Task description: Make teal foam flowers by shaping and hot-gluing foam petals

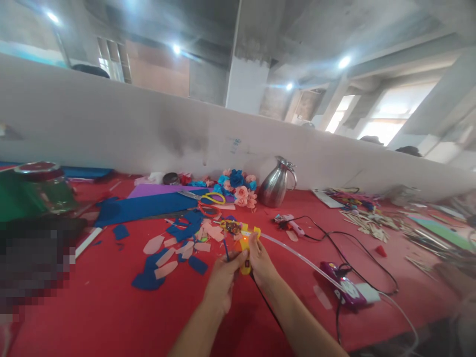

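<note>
Red tabletop (111,307) running below white partition wall (111,124). Both hands meeting at centre: right hand (260,260) gripping yellow glue gun (244,255), fingers wrapping its body; left hand (221,282) closing fingers beside it, contents unclear. Blue and pink felt scraps (178,248) lying just beyond; steel jug (275,187) standing farther back.

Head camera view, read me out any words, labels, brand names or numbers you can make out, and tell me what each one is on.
No text can be read.
White partition wall: faint blue marks, too small and blurred to read.
Purple device by the white adapter: pale patch on top, blurred, no letters clear.
Yellow glue gun held in both hands: no legible label.
Steel jug: no marking visible.
</note>
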{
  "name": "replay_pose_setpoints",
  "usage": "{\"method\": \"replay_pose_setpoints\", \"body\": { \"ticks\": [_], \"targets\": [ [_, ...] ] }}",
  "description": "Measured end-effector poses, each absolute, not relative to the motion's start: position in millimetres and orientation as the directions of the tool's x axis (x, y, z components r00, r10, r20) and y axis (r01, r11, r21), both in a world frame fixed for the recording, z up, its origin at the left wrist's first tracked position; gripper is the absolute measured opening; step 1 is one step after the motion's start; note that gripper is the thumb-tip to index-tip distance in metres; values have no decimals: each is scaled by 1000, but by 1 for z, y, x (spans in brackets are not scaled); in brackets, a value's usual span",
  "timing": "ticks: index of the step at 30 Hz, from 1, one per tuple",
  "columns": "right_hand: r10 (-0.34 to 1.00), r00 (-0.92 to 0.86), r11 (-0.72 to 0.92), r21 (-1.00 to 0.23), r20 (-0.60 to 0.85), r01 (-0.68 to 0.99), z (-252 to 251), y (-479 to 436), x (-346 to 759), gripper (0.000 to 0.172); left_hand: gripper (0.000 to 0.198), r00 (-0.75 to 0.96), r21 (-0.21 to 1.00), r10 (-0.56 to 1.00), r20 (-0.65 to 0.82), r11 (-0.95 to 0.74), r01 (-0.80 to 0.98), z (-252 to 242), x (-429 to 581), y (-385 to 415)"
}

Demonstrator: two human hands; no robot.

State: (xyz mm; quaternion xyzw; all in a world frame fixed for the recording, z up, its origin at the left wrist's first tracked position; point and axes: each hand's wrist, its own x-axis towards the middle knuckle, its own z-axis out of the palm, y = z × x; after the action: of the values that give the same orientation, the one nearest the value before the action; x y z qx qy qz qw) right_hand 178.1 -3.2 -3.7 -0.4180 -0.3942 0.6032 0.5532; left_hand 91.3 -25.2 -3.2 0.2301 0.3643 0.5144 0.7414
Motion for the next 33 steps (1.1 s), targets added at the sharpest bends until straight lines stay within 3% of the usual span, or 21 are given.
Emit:
{"method": "replay_pose_setpoints", "body": {
  "ticks": [3, 6, 9, 13, 17, 21, 28, 33],
  "targets": [
    [998, -35, -64, -935, -55, -348, -6, -4, 176, 62, 28, 171, 738, 945, -280, 325, -591, -5, 89, -25],
    [995, 23, 100, -919, 99, -381, -3, -10, 180, 50, 27, 148, 741, 951, -273, 306, -598, -5, 86, -25],
    [934, 239, 333, -886, 265, -323, 0, -21, 189, 34, 28, 160, 698, 946, -283, 317, -642, -4, 83, -27],
    [807, 446, 495, -855, 387, -153, 6, -40, 200, 21, 31, 154, 637, 945, -287, 308, -707, 3, 82, -32],
    [749, 404, 573, -820, 525, 4, 20, -57, 202, 7, 29, 253, 624, 937, -240, 348, -700, 9, 81, -38],
    [693, 355, 615, -771, 627, 162, 38, -69, 199, 4, 30, 306, 608, 930, -202, 364, -705, 8, 78, -39],
    [703, 272, 582, -752, 657, 309, 58, -80, 202, 5, 30, 331, 564, 932, -149, 355, -746, 0, 76, -38],
    [655, 224, 570, -667, 722, 480, 63, -82, 203, 4, 30, 360, 562, 928, -99, 351, -749, -1, 76, -38]
  ]
}}
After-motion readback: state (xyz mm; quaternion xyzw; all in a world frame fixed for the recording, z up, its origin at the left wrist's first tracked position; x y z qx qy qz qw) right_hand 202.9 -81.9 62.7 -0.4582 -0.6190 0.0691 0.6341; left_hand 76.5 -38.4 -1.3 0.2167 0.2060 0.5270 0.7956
